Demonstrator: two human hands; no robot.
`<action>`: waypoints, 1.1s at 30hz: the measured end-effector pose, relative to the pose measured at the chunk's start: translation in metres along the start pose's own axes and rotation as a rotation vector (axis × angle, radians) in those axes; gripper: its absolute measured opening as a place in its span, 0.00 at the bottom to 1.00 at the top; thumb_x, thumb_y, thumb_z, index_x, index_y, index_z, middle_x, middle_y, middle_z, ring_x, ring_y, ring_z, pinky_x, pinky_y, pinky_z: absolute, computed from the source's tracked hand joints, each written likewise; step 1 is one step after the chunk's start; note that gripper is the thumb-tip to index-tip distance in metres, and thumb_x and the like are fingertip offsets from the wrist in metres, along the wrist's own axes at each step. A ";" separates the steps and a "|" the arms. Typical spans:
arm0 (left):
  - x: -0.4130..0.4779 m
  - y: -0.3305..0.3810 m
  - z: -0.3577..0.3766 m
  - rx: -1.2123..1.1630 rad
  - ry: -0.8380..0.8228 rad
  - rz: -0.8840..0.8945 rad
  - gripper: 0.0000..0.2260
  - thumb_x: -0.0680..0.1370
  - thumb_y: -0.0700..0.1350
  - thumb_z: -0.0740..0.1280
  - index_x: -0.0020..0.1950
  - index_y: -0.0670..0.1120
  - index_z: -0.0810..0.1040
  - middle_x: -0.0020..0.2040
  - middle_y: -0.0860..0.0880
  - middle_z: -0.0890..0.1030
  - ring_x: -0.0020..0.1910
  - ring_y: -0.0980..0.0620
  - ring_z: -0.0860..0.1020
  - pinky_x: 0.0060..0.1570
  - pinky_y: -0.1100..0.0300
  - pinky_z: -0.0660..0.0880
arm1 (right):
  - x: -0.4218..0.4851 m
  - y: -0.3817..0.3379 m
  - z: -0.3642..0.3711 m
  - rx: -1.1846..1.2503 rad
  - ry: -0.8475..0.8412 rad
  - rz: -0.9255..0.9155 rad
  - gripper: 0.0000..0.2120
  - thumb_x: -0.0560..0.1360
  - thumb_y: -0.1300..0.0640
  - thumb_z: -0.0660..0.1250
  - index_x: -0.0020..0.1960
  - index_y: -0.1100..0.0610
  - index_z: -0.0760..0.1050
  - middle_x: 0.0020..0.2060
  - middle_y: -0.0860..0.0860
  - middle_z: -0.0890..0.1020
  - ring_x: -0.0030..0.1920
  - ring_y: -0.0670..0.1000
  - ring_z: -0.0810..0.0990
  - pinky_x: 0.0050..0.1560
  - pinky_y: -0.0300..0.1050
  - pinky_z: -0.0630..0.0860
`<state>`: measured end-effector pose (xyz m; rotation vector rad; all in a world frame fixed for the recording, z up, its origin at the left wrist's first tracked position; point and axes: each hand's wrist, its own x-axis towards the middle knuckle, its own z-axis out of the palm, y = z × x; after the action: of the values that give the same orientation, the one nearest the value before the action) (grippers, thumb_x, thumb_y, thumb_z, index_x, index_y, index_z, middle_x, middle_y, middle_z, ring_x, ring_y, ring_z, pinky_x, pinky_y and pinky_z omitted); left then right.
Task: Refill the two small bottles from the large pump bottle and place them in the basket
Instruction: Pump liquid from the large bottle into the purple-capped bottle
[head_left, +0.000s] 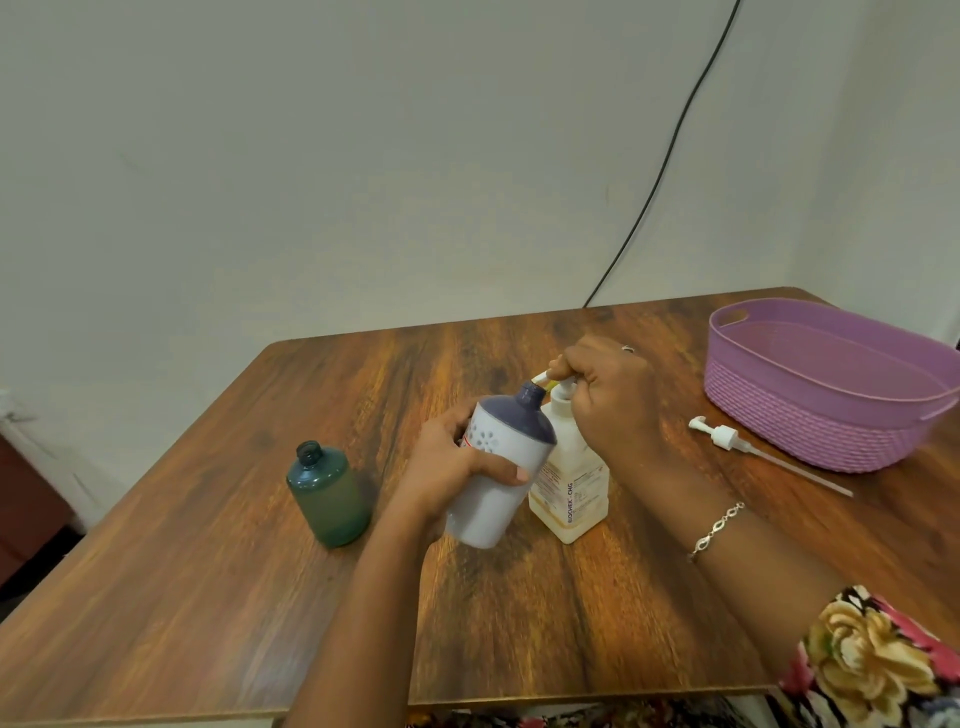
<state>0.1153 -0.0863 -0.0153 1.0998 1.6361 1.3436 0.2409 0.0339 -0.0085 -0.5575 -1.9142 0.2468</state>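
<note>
My left hand grips a white bottle with a dark purple shoulder, lifted off the table and tilted so its open neck sits under the pump spout. My right hand rests curled on the pump head of the large pale yellow pump bottle, which stands on the table. A green bottle stands uncapped to the left, apart from both hands. The purple basket sits at the right rear with nothing visible inside.
A loose white pump with a long dip tube lies on the wooden table in front of the basket. A black cable runs down the wall behind. The table's front edge is near my body.
</note>
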 end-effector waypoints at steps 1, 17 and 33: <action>-0.001 0.000 0.000 0.004 0.000 0.007 0.30 0.55 0.41 0.73 0.58 0.47 0.76 0.53 0.45 0.80 0.49 0.46 0.79 0.37 0.57 0.78 | 0.001 -0.002 -0.002 0.024 0.002 0.016 0.10 0.68 0.70 0.59 0.35 0.65 0.78 0.32 0.57 0.80 0.34 0.55 0.76 0.35 0.46 0.73; 0.000 -0.002 -0.003 0.022 0.008 0.008 0.31 0.56 0.42 0.73 0.60 0.47 0.75 0.55 0.45 0.79 0.52 0.44 0.78 0.46 0.50 0.78 | 0.001 0.001 0.003 0.019 0.038 -0.020 0.10 0.66 0.73 0.59 0.33 0.66 0.77 0.30 0.58 0.79 0.32 0.56 0.76 0.33 0.49 0.75; -0.004 -0.001 -0.004 -0.007 -0.012 0.002 0.26 0.56 0.42 0.72 0.54 0.51 0.76 0.53 0.46 0.79 0.51 0.45 0.78 0.44 0.52 0.78 | 0.008 -0.002 -0.001 0.060 0.042 -0.008 0.13 0.70 0.64 0.56 0.34 0.66 0.78 0.31 0.59 0.80 0.33 0.57 0.77 0.35 0.51 0.76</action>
<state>0.1129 -0.0913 -0.0157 1.1038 1.6205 1.3408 0.2384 0.0360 -0.0007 -0.5111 -1.8617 0.2849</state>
